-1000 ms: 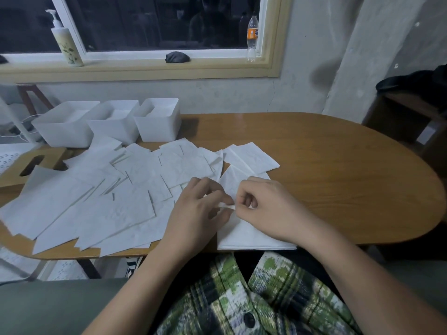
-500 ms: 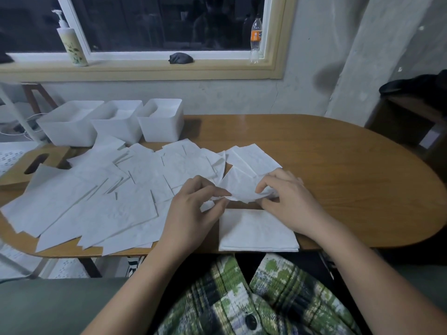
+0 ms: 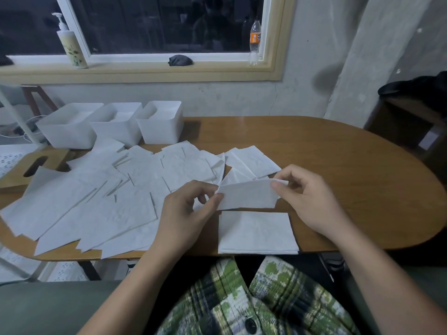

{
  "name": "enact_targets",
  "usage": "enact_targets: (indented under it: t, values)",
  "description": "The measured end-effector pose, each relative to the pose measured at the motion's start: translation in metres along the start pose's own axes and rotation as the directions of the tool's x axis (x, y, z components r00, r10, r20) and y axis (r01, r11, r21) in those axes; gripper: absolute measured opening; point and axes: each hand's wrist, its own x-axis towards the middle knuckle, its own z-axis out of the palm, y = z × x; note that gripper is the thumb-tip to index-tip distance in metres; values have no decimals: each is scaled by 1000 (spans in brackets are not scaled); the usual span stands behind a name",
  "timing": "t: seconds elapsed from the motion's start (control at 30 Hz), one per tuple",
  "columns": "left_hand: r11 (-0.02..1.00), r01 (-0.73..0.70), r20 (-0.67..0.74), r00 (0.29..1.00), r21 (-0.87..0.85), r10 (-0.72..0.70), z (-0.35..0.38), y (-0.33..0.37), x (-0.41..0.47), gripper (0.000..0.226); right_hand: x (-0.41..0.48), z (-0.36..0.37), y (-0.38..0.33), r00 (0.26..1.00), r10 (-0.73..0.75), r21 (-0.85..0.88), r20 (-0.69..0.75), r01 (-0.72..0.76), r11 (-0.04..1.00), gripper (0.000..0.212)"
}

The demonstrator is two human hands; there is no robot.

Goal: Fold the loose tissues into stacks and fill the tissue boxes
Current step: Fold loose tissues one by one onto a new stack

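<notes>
I hold one white tissue [image 3: 246,195] stretched out just above the table. My left hand [image 3: 186,211] pinches its left corner and my right hand [image 3: 312,201] pinches its right corner. Below it, at the table's near edge, lies a neat stack of folded tissues [image 3: 257,232]. Several loose tissues [image 3: 108,199] are spread over the left half of the table. Three white tissue boxes [image 3: 159,126] stand in a row at the back left, each with tissues inside.
The oval wooden table [image 3: 338,170] is bare wood on its right half. A wooden lid with a slot [image 3: 29,168] lies at the far left. A pump bottle [image 3: 71,44], a dark cloth and a drinks bottle [image 3: 255,42] stand on the window sill.
Both hands lifted a tissue off the stack area and pulled apart, stretching it flat between them. The right hand moved right and up. The folded stack now lies uncovered.
</notes>
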Motion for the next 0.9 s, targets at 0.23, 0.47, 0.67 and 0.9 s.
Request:
enact_targets:
  t: [0.23,0.47,0.67,0.9]
  values:
    - [962,227,154,967,-150,-204,-10,13,-2,8,-26,-11,-12,1000,5,191,4,-5,982,7]
    - [929,369,374,861,4,-343,-12,16,-6,12,-43,-15,1,989,128,129,67,-136,982,5]
    - [934,308,399,845,183,-357,-11,17,-3,21,-46,-11,13,978,189,34,93,-192,981,9]
    - [932,252,389,856,258,-340,-8,14,-4,24,-46,-4,10,977,190,-112,93,-179,977,16]
